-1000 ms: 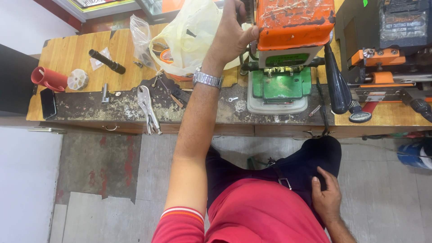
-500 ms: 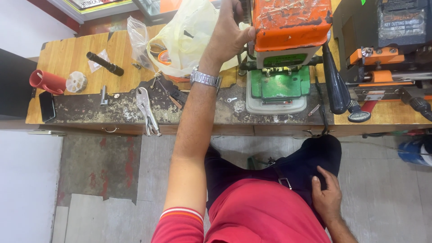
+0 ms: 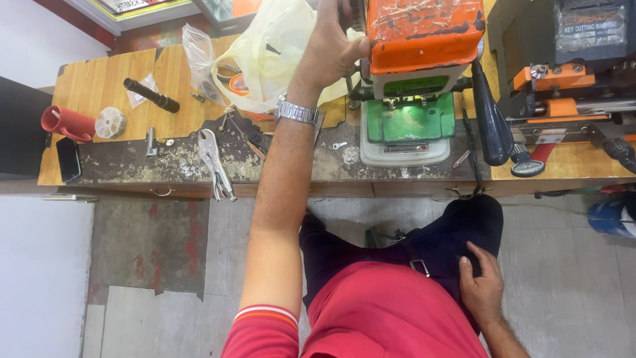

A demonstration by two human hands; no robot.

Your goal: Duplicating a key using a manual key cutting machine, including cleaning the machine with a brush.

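Wooden and scarred, with grey filings along its front edge, the workbench (image 3: pixel 99 79) carries one orange-topped, green-bedded key-cutting machine (image 3: pixel 414 79) and a second, darker machine (image 3: pixel 570 66) bearing a rectangular label. The left hand (image 3: pixel 331 46), a steel watch (image 3: pixel 296 113) on its wrist, presses open fingers against the orange housing's side, just beside one crumpled yellow plastic bag (image 3: pixel 271 53). The right hand (image 3: pixel 480 288) lies loose on the thigh. One pair of locking pliers (image 3: pixel 215 162), one red cylinder (image 3: pixel 66 122) and one black phone (image 3: pixel 68 159) lie leftward.

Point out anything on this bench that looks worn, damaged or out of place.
The bench's front strip is scarred, its dark coating flaked away in pale patches. The machine's orange cover is chipped and scratched beside the left hand. Locking pliers overhang the front edge.
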